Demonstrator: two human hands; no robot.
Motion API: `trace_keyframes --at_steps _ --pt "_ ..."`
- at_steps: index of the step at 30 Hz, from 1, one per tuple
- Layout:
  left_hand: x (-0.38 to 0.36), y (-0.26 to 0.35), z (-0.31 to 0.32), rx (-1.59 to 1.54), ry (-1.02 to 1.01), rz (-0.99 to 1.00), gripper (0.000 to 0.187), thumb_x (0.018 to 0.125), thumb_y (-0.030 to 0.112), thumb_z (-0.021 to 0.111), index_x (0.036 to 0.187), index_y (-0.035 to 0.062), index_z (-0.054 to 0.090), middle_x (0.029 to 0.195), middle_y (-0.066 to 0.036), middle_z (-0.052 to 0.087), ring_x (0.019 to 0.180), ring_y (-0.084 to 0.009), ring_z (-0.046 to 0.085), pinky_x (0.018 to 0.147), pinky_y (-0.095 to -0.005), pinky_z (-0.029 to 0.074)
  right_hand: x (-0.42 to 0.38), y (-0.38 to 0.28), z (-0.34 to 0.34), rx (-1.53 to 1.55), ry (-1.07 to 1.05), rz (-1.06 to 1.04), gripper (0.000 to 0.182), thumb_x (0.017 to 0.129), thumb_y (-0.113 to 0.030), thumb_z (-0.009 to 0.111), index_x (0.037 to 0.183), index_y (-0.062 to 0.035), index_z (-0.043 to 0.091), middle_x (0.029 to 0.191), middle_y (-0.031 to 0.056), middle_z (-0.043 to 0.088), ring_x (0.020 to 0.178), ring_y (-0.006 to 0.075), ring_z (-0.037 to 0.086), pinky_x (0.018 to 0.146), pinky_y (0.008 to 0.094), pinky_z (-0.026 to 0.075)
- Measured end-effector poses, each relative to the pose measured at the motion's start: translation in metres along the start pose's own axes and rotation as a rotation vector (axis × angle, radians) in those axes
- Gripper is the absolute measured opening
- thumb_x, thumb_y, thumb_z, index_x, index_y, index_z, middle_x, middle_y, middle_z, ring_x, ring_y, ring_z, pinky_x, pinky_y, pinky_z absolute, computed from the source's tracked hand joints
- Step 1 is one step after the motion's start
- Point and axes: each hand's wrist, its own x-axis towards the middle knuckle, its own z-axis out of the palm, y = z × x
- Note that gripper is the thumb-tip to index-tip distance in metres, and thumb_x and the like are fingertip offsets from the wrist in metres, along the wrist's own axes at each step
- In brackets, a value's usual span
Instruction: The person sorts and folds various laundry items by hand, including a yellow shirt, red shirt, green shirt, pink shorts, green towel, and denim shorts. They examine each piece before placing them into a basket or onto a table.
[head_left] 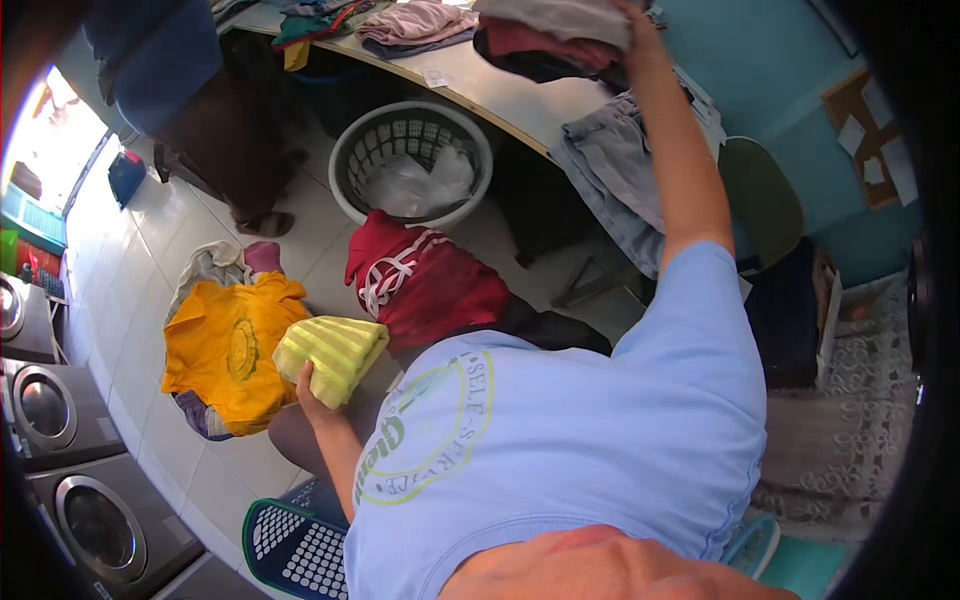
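Observation:
My left hand [318, 392] is closed on a folded yellow striped towel [332, 352], with the thumb along its near edge. My right arm is stretched out over the table, where my right hand [640, 30] grips the side of a stack of folded clothes [555, 42] in grey, dark red and black. Part of that hand is cut off by the frame's top edge. Across my lap lies a red garment [440, 285] with white drawstrings. Left of the towel, an orange-yellow shirt [235, 350] with a round print tops a heap of laundry.
A grey laundry basket [350, 170] holding clear plastic stands beside the table [470, 85]. More folded clothes [415, 22] and grey trousers [615, 170] lie on it. Another person [170, 70] stands at upper left. Front-loading machines [95, 520] line the left; a blue basket [300, 550] sits below.

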Motion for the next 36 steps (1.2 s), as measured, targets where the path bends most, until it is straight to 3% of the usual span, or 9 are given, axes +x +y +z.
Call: trace_keyframes --at_steps 7,11,13,16,20,21,26,29,36 --pt "0.005 -0.001 0.003 0.012 -0.031 -0.025 0.058 0.086 0.024 0.054 0.133 -0.0021 0.036 0.124 -0.021 0.051 0.11 -0.036 0.055 0.092 -0.0474 0.046 -0.131 -0.074 -0.096 0.006 -0.047 -0.328 0.035 0.087 -0.015 0.055 0.118 0.0 0.052 0.105 0.0116 0.062 0.093 0.0234 0.064 0.08 0.0327 0.055" --pt "0.016 -0.003 0.001 0.0 -0.071 -0.051 0.057 0.087 0.023 0.053 0.134 -0.0033 0.035 0.125 -0.021 0.05 0.111 -0.0361 0.054 0.093 -0.0475 0.046 -0.15 -0.018 -0.214 -0.178 -0.335 -0.063 0.037 0.089 -0.019 0.056 0.121 -0.001 0.051 0.108 0.009 0.061 0.089 0.0189 0.064 0.076 0.0292 0.055" --pt "0.018 -0.003 0.0 0.012 -0.058 -0.049 0.056 0.087 0.023 0.052 0.133 -0.0037 0.035 0.125 -0.021 0.05 0.111 -0.0358 0.054 0.093 -0.047 0.046 -0.183 0.044 -0.206 -0.155 0.215 0.033 0.049 0.084 -0.023 0.064 0.125 0.0 0.048 0.108 0.0107 0.061 0.092 0.0192 0.064 0.079 0.0335 0.054" --pt "0.017 -0.005 -0.001 0.02 -0.06 -0.053 0.056 0.087 0.023 0.052 0.133 -0.004 0.035 0.125 -0.021 0.051 0.111 -0.0355 0.054 0.094 -0.0463 0.046 -0.175 0.054 -0.231 -0.125 0.248 0.189 0.073 0.076 -0.031 0.073 0.133 0.0003 0.041 0.126 0.0137 0.052 0.108 0.0247 0.057 0.09 0.0377 0.049" --pt "0.012 -0.003 -0.013 0.067 -0.038 -0.002 0.056 0.088 0.024 0.051 0.133 -0.0041 0.035 0.125 -0.021 0.051 0.11 -0.0359 0.055 0.095 -0.0461 0.046 -0.153 0.021 -0.219 -1.452 0.591 -0.406 0.075 0.08 -0.036 0.07 0.138 -0.0043 0.035 0.142 0.0235 0.031 0.133 0.0373 0.029 0.106 0.0457 0.032" --pt "0.009 -0.002 -0.011 0.061 -0.032 0.012 0.056 0.088 0.024 0.052 0.134 -0.0038 0.035 0.125 -0.021 0.051 0.11 -0.0359 0.055 0.094 -0.0463 0.046 -0.159 0.003 -0.199 -1.687 0.569 -0.761 0.077 0.081 -0.041 0.068 0.141 -0.0088 0.032 0.147 0.0218 0.024 0.136 0.0403 0.023 0.108 0.0466 0.027" --pt "-0.003 -0.003 0.006 0.025 -0.017 0.032 0.056 0.089 0.026 0.052 0.135 -0.0016 0.035 0.126 -0.019 0.051 0.11 -0.0354 0.055 0.093 -0.0467 0.047 -0.156 -0.027 -0.115 -1.7 0.05 -0.72 0.074 0.08 -0.064 0.054 0.143 -0.0354 0.027 0.155 0.0026 0.015 0.14 0.0404 0.013 0.102 0.0699 0.016" --pt "-0.003 -0.003 0.001 0.053 -0.017 0.055 0.055 0.09 0.028 0.051 0.135 -0.0001 0.035 0.126 -0.019 0.051 0.11 -0.0348 0.055 0.091 -0.0473 0.048 -0.132 0.058 -0.129 -1.85 -0.138 -0.306 0.075 0.08 -0.073 0.045 0.143 -0.0372 0.027 0.155 0.0029 0.013 0.141 0.0389 0.008 0.1 0.0736 0.01" --pt "-0.025 0.015 0.061 0.351 0.13 0.254 0.051 0.088 0.018 0.06 0.132 0.0008 0.039 0.121 -0.015 0.053 0.102 -0.0278 0.06 0.082 -0.0389 0.053 -0.155 0.054 -0.118 -1.874 -0.077 -0.383 0.08 0.082 -0.071 0.041 0.146 -0.0258 0.025 0.153 0.0102 0.019 0.14 0.0402 0.014 0.104 0.0688 0.01"
